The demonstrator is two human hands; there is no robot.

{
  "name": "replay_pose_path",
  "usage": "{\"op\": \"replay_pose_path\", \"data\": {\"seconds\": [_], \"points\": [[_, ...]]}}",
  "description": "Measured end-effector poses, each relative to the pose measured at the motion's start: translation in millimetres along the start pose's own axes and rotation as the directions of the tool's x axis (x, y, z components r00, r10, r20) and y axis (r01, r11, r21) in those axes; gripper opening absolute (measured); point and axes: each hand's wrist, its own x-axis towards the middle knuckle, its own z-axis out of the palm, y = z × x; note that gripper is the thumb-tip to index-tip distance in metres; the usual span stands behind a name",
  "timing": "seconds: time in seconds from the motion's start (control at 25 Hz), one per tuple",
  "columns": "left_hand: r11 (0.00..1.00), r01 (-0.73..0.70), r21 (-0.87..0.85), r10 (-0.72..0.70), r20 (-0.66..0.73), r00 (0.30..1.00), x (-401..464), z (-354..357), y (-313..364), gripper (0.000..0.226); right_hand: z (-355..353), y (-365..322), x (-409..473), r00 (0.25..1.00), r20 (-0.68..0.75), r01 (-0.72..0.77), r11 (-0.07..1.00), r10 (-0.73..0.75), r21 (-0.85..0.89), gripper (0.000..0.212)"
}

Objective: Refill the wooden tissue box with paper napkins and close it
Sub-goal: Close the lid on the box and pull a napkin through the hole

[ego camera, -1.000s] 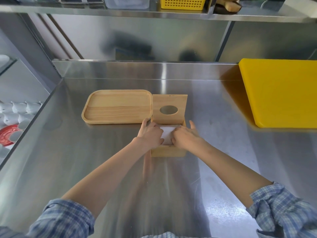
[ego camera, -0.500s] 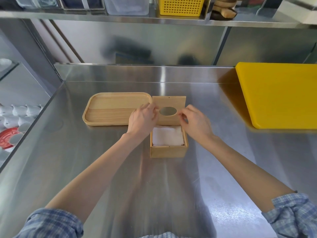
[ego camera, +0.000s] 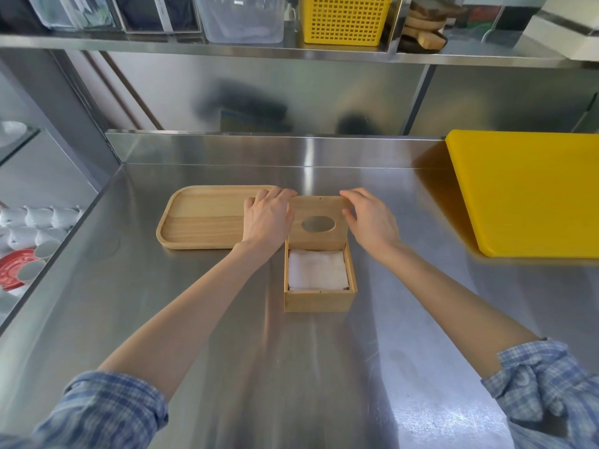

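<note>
The box point(ego camera: 319, 283) sits mid-counter, napkins point(ego camera: 317, 269) inside. The lid point(ego camera: 319, 222) lies just beyond — light, stiff wood. Left hand point(ego camera: 267, 220) and right hand point(ego camera: 372, 218) curl loosely spread fingers over its far corners — a good hold.

Commercial kitchen or café back-of-house — stainless steel counter point(ego camera: 324, 367) with a raised backsplash, steel wall panels, steel shelf point(ego camera: 194, 45) overhead. Shelf holds clear plastic bins point(ego camera: 241, 19) and a yellow perforated basket point(ego camera: 345, 19). Big yellow cutting board point(ego camera: 531, 192) on the counter; white cups point(ego camera: 35, 222) stacked lower left — catering gear, not domestic.
</note>
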Motion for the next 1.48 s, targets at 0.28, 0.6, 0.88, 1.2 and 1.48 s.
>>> {"op": "replay_pose_path", "data": {"seconds": [0.28, 0.6, 0.88, 1.2, 1.48], "points": [[0.997, 0.0, -0.081, -0.005, -0.062, 0.998, -4, -3, -1, 0.023, -2, 4, 1, 0.998, -0.055, -0.008, 0.996, 0.013, 0.09, 0.022], [0.944, -0.036, -0.328, 0.015, -0.066, 0.998, -60, 10, -9, 0.021, 17, 13, -53, 0.979, -0.166, 0.143, 0.98, -0.119, 0.139, 0.017], [0.958, -0.158, -0.241, 0.149, -0.056, 0.987, -95, 32, -20, 0.021, 38, 25, -92, 0.968, -0.12, 0.226, 0.974, -0.222, 0.021, 0.035], [0.967, -0.203, -0.152, 0.195, -0.063, 0.979, -112, 53, -25, 0.024, 59, 35, -110, 0.951, -0.127, 0.281, 0.96, -0.281, -0.013, 0.023], [0.966, -0.217, -0.138, 0.207, -0.081, 0.975, -113, 63, -28, 0.024, 64, 34, -112, 0.952, -0.125, 0.28, 0.96, -0.279, -0.015, 0.025]]}}
